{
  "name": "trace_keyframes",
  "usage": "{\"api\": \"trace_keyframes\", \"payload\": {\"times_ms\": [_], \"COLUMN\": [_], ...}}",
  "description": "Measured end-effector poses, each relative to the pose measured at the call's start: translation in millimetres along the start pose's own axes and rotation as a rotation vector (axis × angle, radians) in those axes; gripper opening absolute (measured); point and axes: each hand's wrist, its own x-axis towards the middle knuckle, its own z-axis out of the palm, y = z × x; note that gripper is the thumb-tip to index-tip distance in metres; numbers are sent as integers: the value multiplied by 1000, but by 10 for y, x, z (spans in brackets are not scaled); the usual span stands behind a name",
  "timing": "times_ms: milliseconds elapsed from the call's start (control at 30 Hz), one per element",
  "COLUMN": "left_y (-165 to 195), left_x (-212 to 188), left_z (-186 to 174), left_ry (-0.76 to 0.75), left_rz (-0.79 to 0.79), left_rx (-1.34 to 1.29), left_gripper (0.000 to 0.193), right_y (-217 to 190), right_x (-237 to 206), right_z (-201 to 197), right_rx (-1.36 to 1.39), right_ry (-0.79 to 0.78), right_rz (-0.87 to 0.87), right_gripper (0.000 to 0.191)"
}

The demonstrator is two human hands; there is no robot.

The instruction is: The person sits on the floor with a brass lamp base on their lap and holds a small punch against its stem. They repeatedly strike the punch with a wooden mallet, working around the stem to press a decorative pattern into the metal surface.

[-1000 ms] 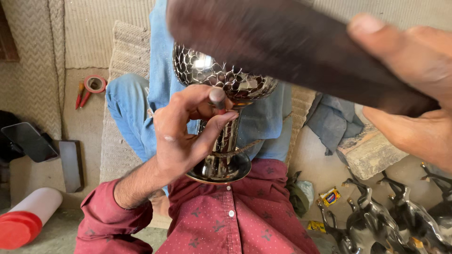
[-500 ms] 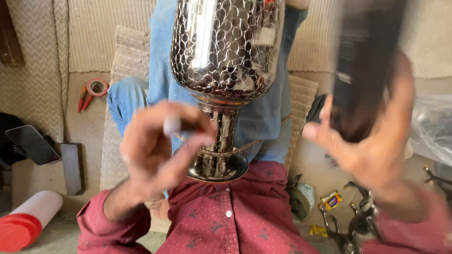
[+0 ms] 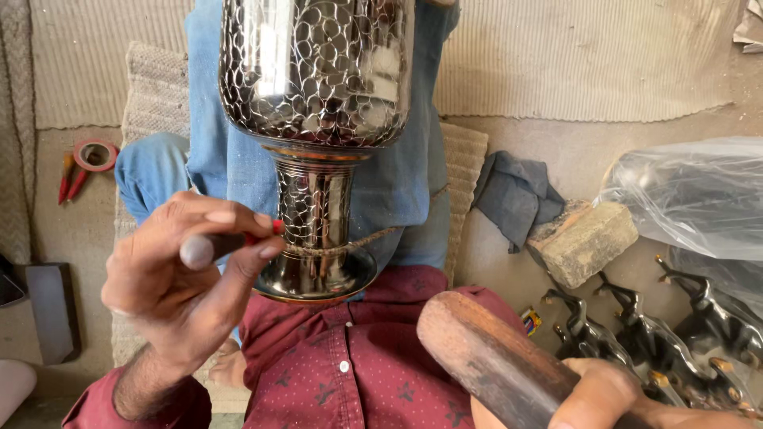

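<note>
In the head view, the left hand (image 3: 179,286) has its fingers curled tight around a small punch tool (image 3: 226,245), whose tip meets the stem of the patterned metal vase (image 3: 316,135) just right of the fingertips. The right hand (image 3: 612,401) grips a wooden mallet (image 3: 493,357), whose head stands up-left of its thumb.

I see vase (image 3: 318,95) top cut by frame; right hand (image 3: 612,401) mostly off bottom edge; punch (image 3: 230,242) tip hidden behind stem.
</note>
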Motion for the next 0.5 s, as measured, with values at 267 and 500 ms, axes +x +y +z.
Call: {"api": "trace_keyframes", "payload": {"times_ms": [267, 500], "left_y": [-81, -126], "left_x": [104, 352], "left_z": [33, 172], "left_ry": [34, -60], "left_rz": [5, 15], "left_rx": [-129, -68], "left_gripper": [49, 44], "right_y": [108, 205], "right_x": [110, 48], "right_z": [96, 20], "right_rx": [-25, -30], "right_ry": [39, 55], "right_rz": [-12, 10], "right_gripper": [43, 58]}}
